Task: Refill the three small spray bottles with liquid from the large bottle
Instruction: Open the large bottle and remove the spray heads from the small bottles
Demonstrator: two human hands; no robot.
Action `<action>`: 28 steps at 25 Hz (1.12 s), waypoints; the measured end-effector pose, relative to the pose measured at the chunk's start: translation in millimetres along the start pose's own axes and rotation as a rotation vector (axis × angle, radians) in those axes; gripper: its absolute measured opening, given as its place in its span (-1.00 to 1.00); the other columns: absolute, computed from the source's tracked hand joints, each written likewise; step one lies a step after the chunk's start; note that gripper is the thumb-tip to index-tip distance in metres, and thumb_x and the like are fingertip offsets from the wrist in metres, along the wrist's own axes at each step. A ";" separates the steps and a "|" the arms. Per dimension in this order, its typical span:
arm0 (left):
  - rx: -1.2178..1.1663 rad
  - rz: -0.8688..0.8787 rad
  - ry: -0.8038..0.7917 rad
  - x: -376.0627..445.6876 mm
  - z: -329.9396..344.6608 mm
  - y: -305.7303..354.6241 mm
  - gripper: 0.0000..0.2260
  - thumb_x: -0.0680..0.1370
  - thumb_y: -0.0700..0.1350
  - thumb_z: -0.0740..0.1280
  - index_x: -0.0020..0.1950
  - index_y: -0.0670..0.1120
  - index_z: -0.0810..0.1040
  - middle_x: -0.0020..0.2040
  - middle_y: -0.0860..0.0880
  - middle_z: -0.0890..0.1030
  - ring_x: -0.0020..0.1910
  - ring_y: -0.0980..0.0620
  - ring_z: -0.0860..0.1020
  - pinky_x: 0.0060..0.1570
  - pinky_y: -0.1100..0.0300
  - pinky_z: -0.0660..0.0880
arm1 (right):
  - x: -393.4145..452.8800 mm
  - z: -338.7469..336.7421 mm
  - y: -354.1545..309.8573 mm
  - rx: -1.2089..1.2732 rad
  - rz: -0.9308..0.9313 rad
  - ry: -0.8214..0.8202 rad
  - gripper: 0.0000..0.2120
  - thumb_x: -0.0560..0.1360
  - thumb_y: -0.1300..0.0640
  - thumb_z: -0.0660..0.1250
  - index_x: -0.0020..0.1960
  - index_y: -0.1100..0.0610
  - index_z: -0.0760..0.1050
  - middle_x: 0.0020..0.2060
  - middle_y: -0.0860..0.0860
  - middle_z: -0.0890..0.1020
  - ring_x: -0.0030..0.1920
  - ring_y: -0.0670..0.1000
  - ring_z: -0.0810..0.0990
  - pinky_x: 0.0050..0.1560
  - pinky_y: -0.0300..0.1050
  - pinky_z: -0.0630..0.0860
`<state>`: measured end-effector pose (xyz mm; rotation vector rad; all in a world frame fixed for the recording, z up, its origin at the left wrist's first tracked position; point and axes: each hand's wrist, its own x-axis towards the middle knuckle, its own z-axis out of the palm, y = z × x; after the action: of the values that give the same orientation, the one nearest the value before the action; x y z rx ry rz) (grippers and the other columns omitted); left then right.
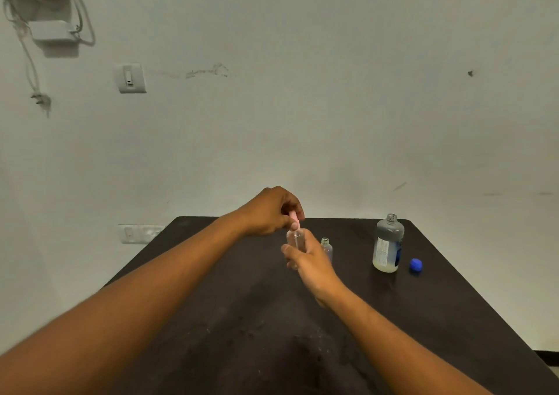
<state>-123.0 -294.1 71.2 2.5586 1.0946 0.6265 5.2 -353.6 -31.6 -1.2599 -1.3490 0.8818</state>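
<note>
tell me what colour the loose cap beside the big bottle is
Blue; the cap shows in the head view.

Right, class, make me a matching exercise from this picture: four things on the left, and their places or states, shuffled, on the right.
1. large bottle
2. blue cap
3. pink spray top
4. small open bottle

a. pinched by the left hand
b. uncapped, liquid low
c. lying at far right
d. standing behind the right hand

Pairs: 1-b, 2-c, 3-a, 4-d

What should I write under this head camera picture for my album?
Left hand pinches pink sprayer top on small bottle held by right hand; big bottle stands open.
</note>
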 end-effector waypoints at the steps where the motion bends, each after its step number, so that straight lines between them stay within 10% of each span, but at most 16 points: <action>1: 0.008 -0.002 0.006 -0.5 1.1 0.6 -0.87 0.54 -0.23 0.46 0.07 -0.09 0.71 -0.02 0.02 0.70 -0.01 0.11 0.65 0.03 0.24 0.60 | 0.4 1.5 0.6 0.008 -0.002 0.000 -0.80 0.63 0.11 0.31 0.23 -0.07 0.43 0.07 -0.10 0.57 0.10 -0.02 0.59 0.18 -0.01 0.60; 12: 0.267 -0.199 0.070 4.7 12.1 9.3 -0.69 0.53 0.12 0.46 -0.14 -0.12 0.55 -0.19 -0.05 0.61 -0.24 0.03 0.53 -0.27 0.22 0.38 | 6.9 15.7 12.9 0.002 -0.015 0.039 -0.75 0.65 0.15 0.30 0.12 -0.21 0.40 0.05 -0.27 0.56 0.10 -0.19 0.56 0.19 -0.24 0.49; 20: 0.100 0.002 -0.109 5.1 -15.4 16.1 -0.79 0.51 -0.33 0.42 0.02 -0.06 0.73 -0.09 0.08 0.70 -0.02 0.11 0.66 0.00 0.26 0.59 | 4.9 7.7 -5.2 -0.123 -0.025 0.070 -0.83 0.66 0.08 0.30 0.20 -0.08 0.35 -0.03 -0.17 0.54 -0.03 -0.12 0.56 -0.19 -0.44 0.33; 28: 0.347 -0.041 -0.007 13.7 -5.3 15.9 -0.69 0.56 0.14 0.42 -0.23 -0.06 0.60 -0.26 0.02 0.59 -0.28 0.07 0.55 -0.28 0.24 0.39 | 0.1 8.7 -6.5 -0.117 -0.017 0.064 -0.81 0.67 0.08 0.28 0.24 -0.09 0.34 -0.05 -0.21 0.50 -0.04 -0.16 0.53 -0.20 -0.45 0.32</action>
<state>-107.5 -294.2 86.3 2.8128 1.3523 0.4488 -4.5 -353.4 -27.0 -1.3528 -1.3753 0.7536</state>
